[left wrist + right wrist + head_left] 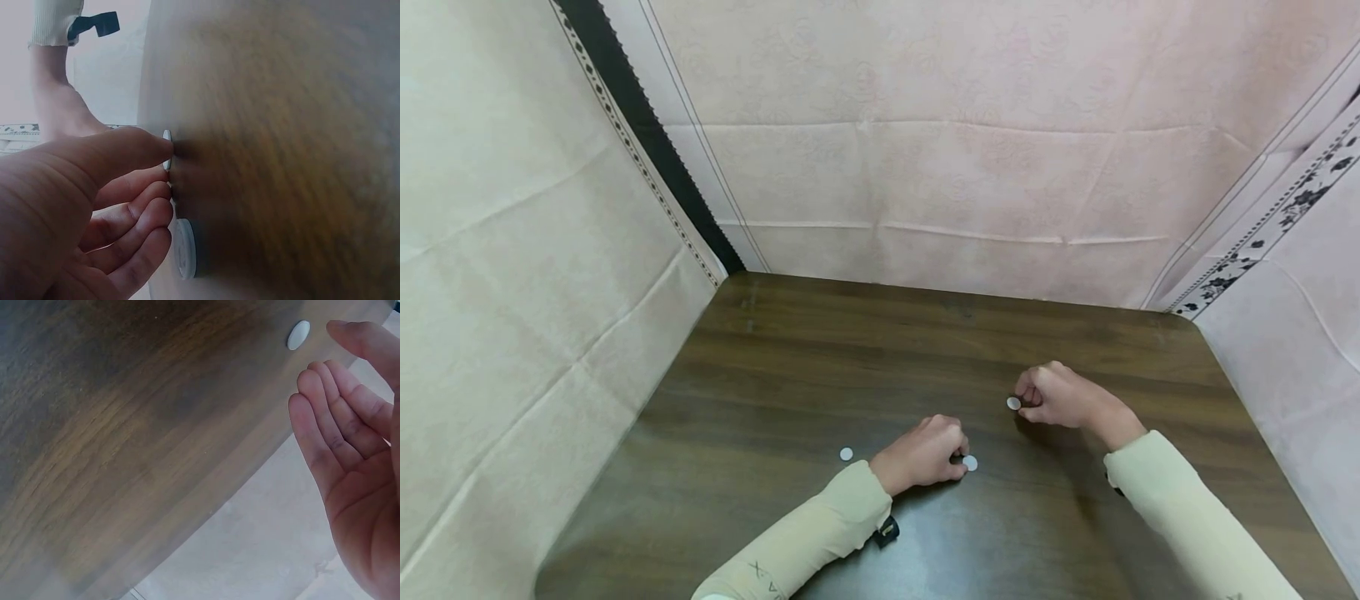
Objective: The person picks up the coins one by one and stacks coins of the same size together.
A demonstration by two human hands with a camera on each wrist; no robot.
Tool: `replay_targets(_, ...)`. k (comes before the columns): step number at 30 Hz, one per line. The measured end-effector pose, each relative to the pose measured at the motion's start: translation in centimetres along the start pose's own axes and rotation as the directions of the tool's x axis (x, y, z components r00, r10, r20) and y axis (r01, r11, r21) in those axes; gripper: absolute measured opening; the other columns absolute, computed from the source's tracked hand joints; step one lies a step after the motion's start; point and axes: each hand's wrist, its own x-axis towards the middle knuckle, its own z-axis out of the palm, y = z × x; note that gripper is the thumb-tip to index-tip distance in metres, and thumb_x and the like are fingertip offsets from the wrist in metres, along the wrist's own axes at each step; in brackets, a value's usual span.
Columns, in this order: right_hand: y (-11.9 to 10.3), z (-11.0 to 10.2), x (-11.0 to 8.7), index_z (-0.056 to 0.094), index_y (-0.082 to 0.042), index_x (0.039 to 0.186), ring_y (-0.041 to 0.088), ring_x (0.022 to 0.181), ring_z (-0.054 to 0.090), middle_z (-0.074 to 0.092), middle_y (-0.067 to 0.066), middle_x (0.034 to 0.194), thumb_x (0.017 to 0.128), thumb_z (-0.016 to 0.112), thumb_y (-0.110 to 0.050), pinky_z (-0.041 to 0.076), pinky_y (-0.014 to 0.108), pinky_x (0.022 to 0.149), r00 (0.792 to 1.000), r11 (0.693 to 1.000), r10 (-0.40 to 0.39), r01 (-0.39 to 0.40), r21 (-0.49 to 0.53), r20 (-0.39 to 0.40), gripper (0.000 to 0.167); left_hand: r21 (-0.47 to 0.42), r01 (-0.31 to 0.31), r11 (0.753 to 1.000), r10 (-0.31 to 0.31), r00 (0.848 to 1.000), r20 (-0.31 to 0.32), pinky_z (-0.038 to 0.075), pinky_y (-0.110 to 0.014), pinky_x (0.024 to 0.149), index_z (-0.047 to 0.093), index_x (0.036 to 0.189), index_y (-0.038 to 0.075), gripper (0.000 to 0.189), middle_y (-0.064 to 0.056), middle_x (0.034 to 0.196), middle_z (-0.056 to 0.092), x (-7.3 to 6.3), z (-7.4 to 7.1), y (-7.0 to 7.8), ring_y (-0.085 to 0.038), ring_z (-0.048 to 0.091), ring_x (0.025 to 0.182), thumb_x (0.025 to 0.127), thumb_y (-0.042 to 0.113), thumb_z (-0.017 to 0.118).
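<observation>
My left hand is low over the wooden table, its thumb and curled fingers gathered at the edge of a small round white disc. In the left wrist view the thumb tip overlaps a thin white disc, with the index finger just below it, and it appears pinched. Farther right, my right hand has its thumb and bent fingers spread around another white disc. The right wrist view shows a gap between that disc and the fingertips.
A third white disc lies on the table, left of my left hand. One thicker white disc shows beside the fingers in the left wrist view. Pale cloth hangs behind the table and along both sides.
</observation>
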Motion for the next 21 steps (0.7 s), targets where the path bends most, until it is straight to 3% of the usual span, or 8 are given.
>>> replay_targets(13, 1.2, 0.7, 1.7, 0.077, 0.0, 0.101, 0.013, 0.083, 0.067, 0.072, 0.003, 0.092, 0.092, 0.08, -0.006, 0.059, 0.035, 0.074, 0.996, 0.998, 0.028, -0.023, -0.061, 0.081, 0.011, -0.004, 0.009, 1.0, -0.009, 1.0, 0.009, 0.042, -0.015, 0.061, 0.078, 0.086, 0.013, 0.01, 0.007, 0.081, 0.055, 0.0, 0.1, 0.0, -0.005, 0.049, 0.071, 0.095, 0.014, 0.081)
replay_targets(16, 1.2, 0.6, 2.1, 0.077, -0.003, 0.093, 0.008, 0.072, 0.06, 0.068, -0.001, 0.082, 0.093, 0.08, -0.005, 0.055, 0.031, 0.067, 0.994, 0.998, 0.026, -0.019, -0.064, 0.105, 0.003, -0.009, 0.013, 1.0, -0.013, 1.0, 0.012, 0.041, -0.015, 0.061, 0.078, 0.086, 0.013, 0.01, 0.007, 0.081, 0.054, 0.0, 0.1, -0.1, -0.005, 0.048, 0.07, 0.096, 0.014, 0.081)
replay_targets(21, 1.1, 0.2, 2.7, 0.075, -0.012, 0.077, 0.005, 0.057, 0.042, 0.054, -0.009, 0.063, 0.092, 0.079, 0.0, 0.041, 0.026, 0.057, 0.989, 0.999, 0.025, -0.02, -0.038, 0.143, 0.018, -0.005, 0.015, 1.0, -0.015, 1.0, 0.012, 0.041, -0.015, 0.061, 0.077, 0.086, 0.013, 0.01, 0.008, 0.081, 0.054, 0.0, 0.0, 0.0, -0.005, 0.048, 0.07, 0.096, 0.014, 0.081)
